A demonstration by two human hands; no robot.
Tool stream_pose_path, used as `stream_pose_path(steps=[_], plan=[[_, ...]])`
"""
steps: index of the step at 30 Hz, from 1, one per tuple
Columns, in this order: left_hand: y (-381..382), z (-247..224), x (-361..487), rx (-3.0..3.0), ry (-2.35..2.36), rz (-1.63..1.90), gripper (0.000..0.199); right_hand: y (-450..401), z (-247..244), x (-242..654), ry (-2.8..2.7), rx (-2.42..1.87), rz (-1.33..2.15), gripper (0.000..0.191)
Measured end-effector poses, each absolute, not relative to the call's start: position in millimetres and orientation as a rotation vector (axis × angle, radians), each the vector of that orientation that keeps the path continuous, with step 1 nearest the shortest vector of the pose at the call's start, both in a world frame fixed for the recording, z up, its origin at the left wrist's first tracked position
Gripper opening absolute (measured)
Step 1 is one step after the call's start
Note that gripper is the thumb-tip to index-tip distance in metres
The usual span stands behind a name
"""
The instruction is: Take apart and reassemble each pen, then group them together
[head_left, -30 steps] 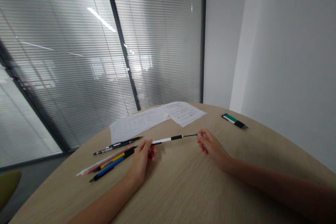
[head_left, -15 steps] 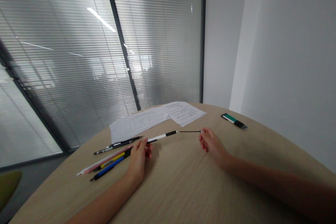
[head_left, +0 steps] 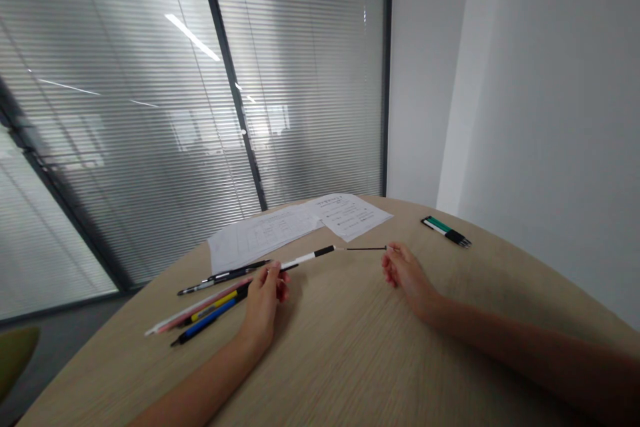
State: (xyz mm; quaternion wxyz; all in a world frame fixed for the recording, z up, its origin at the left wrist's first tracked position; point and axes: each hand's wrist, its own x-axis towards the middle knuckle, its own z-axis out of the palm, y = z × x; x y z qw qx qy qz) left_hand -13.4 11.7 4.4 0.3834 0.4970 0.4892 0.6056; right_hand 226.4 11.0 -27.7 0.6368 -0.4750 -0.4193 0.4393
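One white pen (head_left: 303,259) is pinched in the left hand (head_left: 265,297), a black rod (head_left: 366,249) in the right hand (head_left: 404,271), over the wooden tabletop (head_left: 350,353), short of its far edge (curved); blinds (head_left: 310,80) stand beyond.

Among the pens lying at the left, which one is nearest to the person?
The blue pen, at the group's near edge; the yellow pen and others lie beyond it.

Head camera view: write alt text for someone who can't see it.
The left hand holds a white-and-black pen; the right hand pinches a thin dark rod roughly in line with the pen's black end. More pens lie at left on a wooden table, papers beyond, green and white pens at right.
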Motion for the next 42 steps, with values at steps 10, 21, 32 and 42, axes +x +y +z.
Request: stream_pose_path(steps=[10,21,32,42], plan=[[9.8,5.5,-11.2,1.334,1.257,1.481,0.030,9.6,-25.0,226.9,-0.896,-1.066,0.982,0.018],[5.4,7.8,-5.5,1.556,1.276,1.275,0.033,10.6,-23.9,229.1,-0.823,-1.072,0.974,0.017],[4.7,2.1,-2.7,2.069,1.195,0.914,0.020,11.8,-25.8,229.6,-0.940,-1.096,0.958,0.019],[-9.7,8.2,1.5,2.422,0.972,0.641,0.013,7.0,-21.0,226.9,-1.066,-1.138,0.943,0.020]])
